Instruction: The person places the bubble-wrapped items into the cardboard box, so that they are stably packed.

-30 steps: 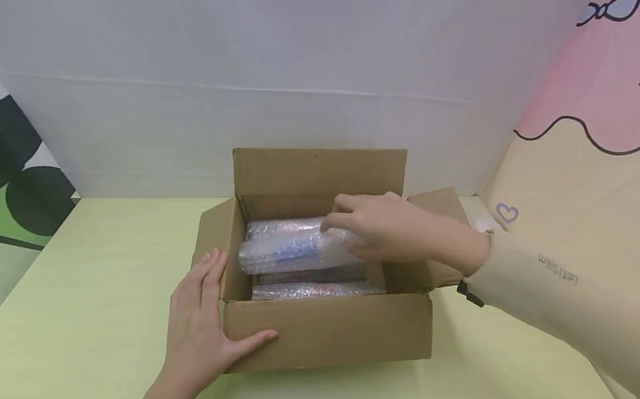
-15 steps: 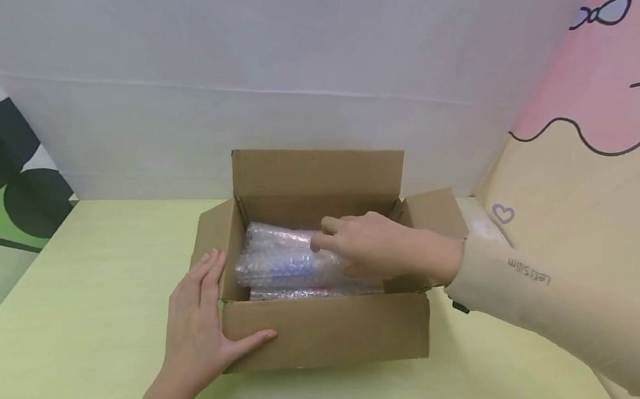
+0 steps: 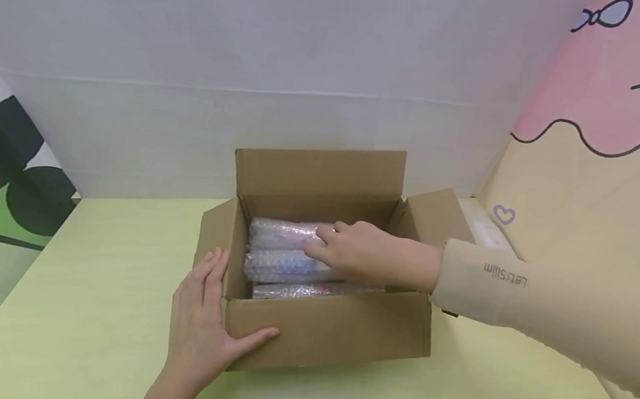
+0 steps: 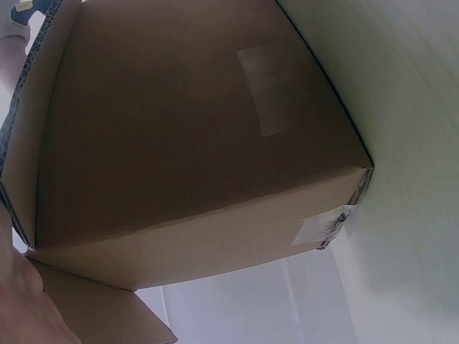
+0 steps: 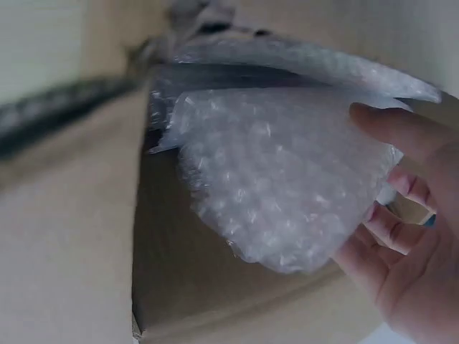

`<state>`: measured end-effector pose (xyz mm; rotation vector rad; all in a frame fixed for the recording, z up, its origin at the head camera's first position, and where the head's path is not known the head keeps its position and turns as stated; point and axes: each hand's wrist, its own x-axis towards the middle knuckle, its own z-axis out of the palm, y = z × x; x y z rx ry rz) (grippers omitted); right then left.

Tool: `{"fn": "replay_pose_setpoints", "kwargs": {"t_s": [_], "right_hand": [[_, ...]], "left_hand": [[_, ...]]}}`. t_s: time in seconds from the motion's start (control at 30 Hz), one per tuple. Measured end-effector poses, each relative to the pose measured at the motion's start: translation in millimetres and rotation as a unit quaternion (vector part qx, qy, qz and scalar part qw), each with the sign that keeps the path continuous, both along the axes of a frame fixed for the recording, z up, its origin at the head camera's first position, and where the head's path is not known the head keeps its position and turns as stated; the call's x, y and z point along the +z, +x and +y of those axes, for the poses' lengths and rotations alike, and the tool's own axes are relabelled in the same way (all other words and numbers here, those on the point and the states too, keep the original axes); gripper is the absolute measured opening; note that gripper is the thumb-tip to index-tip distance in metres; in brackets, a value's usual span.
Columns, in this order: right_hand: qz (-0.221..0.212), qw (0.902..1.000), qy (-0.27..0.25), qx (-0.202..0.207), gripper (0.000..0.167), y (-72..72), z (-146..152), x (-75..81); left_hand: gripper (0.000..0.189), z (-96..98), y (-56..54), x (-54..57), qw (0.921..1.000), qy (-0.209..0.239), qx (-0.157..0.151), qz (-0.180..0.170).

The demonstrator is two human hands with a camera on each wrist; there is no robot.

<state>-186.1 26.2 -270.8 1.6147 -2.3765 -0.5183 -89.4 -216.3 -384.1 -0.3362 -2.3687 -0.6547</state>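
An open cardboard box (image 3: 336, 325) stands on the table, holding several bubble-wrapped packages. My right hand (image 3: 370, 250) reaches inside and grips a bubble-wrapped package (image 3: 280, 265) with a blue patch showing through the wrap. In the right wrist view the thumb presses on one face of this package (image 5: 287, 172) while the fingers lie along its other side. Another wrapped package (image 3: 278, 229) lies behind it, and a flatter wrapped package (image 3: 299, 290) is at the front. My left hand (image 3: 198, 320) rests on the box's near left corner, fingers straight along the left flap, thumb against the front flap.
The back flap (image 3: 319, 173) stands up, and the right flap (image 3: 441, 212) leans outward under the right forearm. Behind the pale green table (image 3: 109, 307) hangs a white cloth (image 3: 241, 55). A printed sheet (image 3: 579, 188) covers the right side.
My right hand has moved down and slightly left, lowering the package with the blue patch between the back and front packages. The left hand stays on the box corner.
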Motion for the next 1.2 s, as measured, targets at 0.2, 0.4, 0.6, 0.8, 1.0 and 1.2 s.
{"fn": "replay_pose_setpoints", "kwargs": {"t_s": [0.2, 0.4, 0.6, 0.8, 1.0, 1.2], "right_hand": [[0.011, 0.9989, 0.046, 0.003, 0.023, -6.1, -6, -8.9], [-0.046, 0.9881, 0.139, -0.047, 0.025, -8.8, -16, -5.5], [-0.078, 0.9844, 0.144, -0.065, 0.020, -10.9, -17, -9.4], [-0.073, 0.9788, 0.177, -0.072, 0.023, -12.6, -18, -9.6], [-0.136, 0.9685, 0.180, -0.107, 0.041, -17.3, -19, -6.3], [-0.250, 0.9435, 0.153, -0.155, 0.048, -22.3, -10, 15.2]], "left_hand": [[0.123, -0.3, 0.1, -0.1, 1.0000, 0.000, 0.000, -0.004], [0.123, -0.3, -0.9, -0.3, 1.0000, 0.003, -0.004, -0.006], [0.123, -0.5, -1.5, -0.2, 1.0000, -0.001, -0.002, -0.007], [0.123, -0.1, -1.3, 0.9, 1.0000, -0.002, -0.003, -0.006], [0.123, 0.2, -0.6, 1.7, 1.0000, 0.000, -0.002, -0.007], [0.123, -0.2, 0.3, 0.2, 1.0000, 0.002, 0.001, -0.007]]}}
